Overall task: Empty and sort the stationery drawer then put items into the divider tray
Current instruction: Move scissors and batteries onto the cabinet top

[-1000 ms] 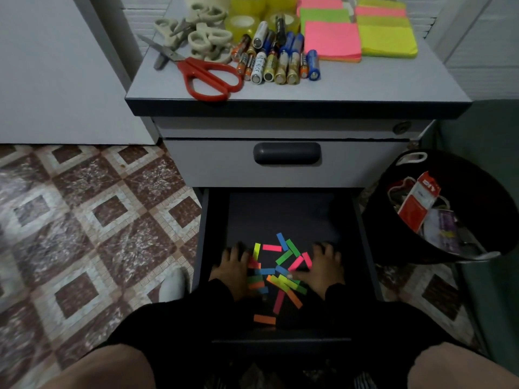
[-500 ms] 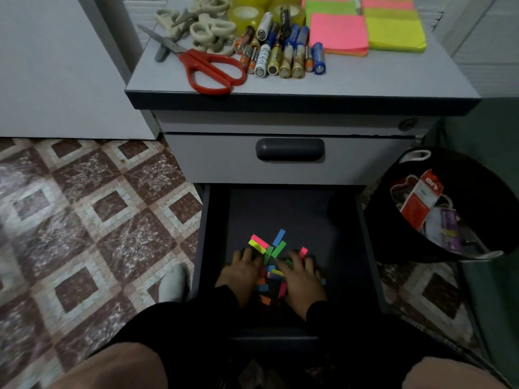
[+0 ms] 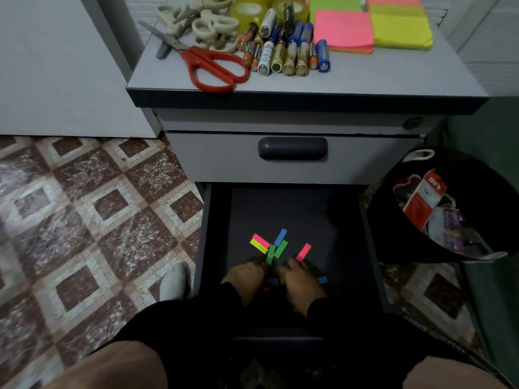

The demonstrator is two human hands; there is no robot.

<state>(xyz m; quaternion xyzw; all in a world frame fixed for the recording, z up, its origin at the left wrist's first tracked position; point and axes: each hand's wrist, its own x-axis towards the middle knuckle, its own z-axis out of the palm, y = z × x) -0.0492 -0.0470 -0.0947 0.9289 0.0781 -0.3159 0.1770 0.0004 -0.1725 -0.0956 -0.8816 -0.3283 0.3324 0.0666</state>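
The cabinet worktop [image 3: 365, 77] carries the items judged already sorted, grouped by kind so each group can go to its own tray compartment; no divider tray is in view. A black bin [image 3: 421, 234], to the right of the cabinet, holds packaging, probably discards.

The open bottom drawer [image 3: 283, 209] contains the only unsorted stock: small coloured sticky tabs [image 3: 271, 247]. Six lie clear of the hands: two pink, two green, one blue, one yellow. One further blue tab shows beside the right hand; more sit under and between the hands, number not visible.

On the worktop: sticky-note pads [image 3: 342, 30], at least four stacks; roughly a dozen batteries [image 3: 283, 51] laid side by side; tape rolls [image 3: 248, 11], at least two; one pair of red scissors [image 3: 213, 66]; a pile of beige-handled scissors [image 3: 207, 26], count unclear.

The left hand [image 3: 244, 279] and right hand [image 3: 300, 283] lie knuckles-up, close together on the drawer floor, fingers curled inward over the tabs, apparently raking them into one heap for a single lift.
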